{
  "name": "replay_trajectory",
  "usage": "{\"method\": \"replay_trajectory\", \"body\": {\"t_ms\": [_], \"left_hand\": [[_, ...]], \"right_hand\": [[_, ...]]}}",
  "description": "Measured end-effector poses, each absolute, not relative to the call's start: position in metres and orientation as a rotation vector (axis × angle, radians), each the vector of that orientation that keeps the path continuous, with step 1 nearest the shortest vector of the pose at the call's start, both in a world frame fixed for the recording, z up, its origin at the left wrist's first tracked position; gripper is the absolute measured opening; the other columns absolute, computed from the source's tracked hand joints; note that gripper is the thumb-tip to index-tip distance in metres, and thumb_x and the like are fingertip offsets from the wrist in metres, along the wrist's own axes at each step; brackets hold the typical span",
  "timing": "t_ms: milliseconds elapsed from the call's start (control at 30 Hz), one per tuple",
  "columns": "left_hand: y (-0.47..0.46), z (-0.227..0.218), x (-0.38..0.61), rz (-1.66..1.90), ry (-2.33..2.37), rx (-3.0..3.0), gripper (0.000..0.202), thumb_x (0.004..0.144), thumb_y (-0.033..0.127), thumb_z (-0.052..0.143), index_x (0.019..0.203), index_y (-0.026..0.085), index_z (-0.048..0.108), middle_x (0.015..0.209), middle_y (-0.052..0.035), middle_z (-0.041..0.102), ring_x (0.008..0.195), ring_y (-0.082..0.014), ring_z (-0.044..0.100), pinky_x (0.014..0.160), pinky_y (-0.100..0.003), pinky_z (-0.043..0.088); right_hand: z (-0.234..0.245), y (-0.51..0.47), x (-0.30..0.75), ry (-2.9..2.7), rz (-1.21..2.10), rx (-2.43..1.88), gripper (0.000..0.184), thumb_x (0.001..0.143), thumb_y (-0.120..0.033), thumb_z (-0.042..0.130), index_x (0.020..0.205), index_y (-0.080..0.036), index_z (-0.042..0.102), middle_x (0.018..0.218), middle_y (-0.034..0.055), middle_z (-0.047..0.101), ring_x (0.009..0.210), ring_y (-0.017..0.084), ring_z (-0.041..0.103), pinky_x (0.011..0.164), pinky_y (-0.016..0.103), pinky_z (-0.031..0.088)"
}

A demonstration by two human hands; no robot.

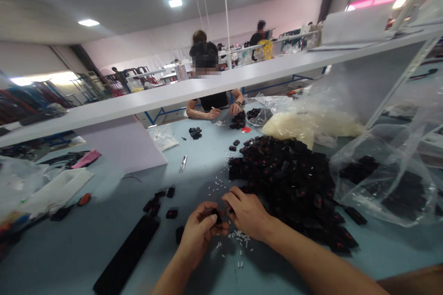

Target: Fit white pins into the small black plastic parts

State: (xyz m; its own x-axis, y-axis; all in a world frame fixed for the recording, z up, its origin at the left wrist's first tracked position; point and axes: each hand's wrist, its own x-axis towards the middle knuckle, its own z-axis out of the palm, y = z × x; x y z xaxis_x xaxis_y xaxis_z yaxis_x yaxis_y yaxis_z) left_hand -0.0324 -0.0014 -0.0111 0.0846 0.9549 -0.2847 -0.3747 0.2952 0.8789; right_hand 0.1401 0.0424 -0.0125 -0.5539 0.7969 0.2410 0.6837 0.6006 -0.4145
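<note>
My left hand (202, 235) and my right hand (247, 214) meet low in the view, just left of a large heap of small black parts with red marks (287, 179). Between my fingers is a small black part (216, 215), partly hidden by them. My right fingertips press against it from the right. Tiny white pegs (240, 238) lie scattered on the blue table (104, 235) under my hands. A few loose black parts (171, 213) sit to the left.
Tweezers (183, 164) and a long black bar (126, 256) lie on the table. Plastic bags (380, 184) hold black and cream items (308, 124) to the right. A white shelf (207, 85) crosses above the table. A co-worker's hands (224, 110) work across it.
</note>
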Motion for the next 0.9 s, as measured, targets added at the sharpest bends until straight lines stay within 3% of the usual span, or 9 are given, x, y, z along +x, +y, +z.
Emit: {"method": "replay_trajectory", "body": {"t_ms": [467, 700, 900], "left_hand": [[-0.001, -0.015, -0.034, 1.135, 1.009, 0.751, 0.027, 0.07, 0.024, 0.075, 0.092, 0.016, 0.061, 0.084, -0.0057, 0.068, 0.065, -0.021, 0.068, 0.06, -0.034, 0.055], [0.0, -0.016, -0.035, 1.143, 0.968, 0.774, 0.027, 0.071, 0.025, 0.074, 0.093, 0.016, 0.061, 0.075, -0.0053, 0.068, 0.065, -0.0209, 0.067, 0.059, -0.033, 0.054], [0.002, -0.019, -0.037, 1.19, 1.001, 0.772, 0.029, 0.069, 0.025, 0.075, 0.092, 0.015, 0.061, 0.077, -0.0058, 0.069, 0.062, -0.0196, 0.066, 0.057, -0.033, 0.054]], "right_hand": [[-0.02, 0.043, 0.14, -2.343, 0.341, -1.084, 0.029, 0.079, -0.01, 0.054, 0.107, -0.018, 0.057, 0.103, 0.007, 0.061, 0.076, 0.017, 0.06, 0.058, 0.025, 0.04], [-0.023, 0.041, 0.137, -2.294, 0.049, -0.788, 0.017, 0.091, -0.018, 0.046, 0.103, -0.016, 0.058, 0.09, 0.0071, 0.061, 0.078, 0.021, 0.054, 0.069, 0.033, 0.04], [-0.017, 0.041, 0.138, -2.246, -0.032, -0.722, 0.03, 0.098, -0.035, 0.037, 0.098, -0.015, 0.06, 0.085, 0.0076, 0.059, 0.075, 0.022, 0.048, 0.07, 0.035, 0.035]]}}
